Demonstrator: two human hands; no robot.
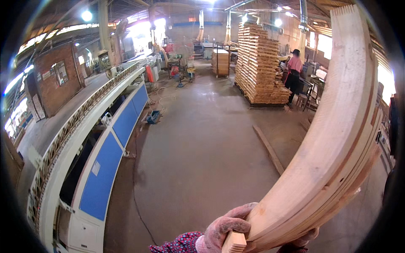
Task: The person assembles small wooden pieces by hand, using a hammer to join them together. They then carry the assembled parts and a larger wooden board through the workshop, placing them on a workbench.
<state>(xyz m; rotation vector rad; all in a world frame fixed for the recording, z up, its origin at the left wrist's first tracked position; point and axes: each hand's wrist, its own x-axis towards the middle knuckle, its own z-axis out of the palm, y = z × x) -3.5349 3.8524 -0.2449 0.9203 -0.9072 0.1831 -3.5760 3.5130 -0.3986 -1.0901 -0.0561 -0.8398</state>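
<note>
A bundle of long, pale wooden boards point(312, 156) rises from the lower middle to the upper right, looking bowed in this wide view. My left hand point(228, 225), in a dusty pink knitted glove, is closed round the near end of the bundle. Beside its fingers sticks out a board end point(235, 242) with notches cut in it. Under the boards, my right hand point(307, 238), gloved too, supports them from below; most of it is hidden by the wood.
Along the left runs a long white machine with blue panels point(100, 177). Ahead stands a tall stack of boards point(257, 63), with a person in a pink top point(294, 63) beside it. A loose timber point(268, 148) and a dark cable point(137, 206) lie on the concrete floor point(194, 139).
</note>
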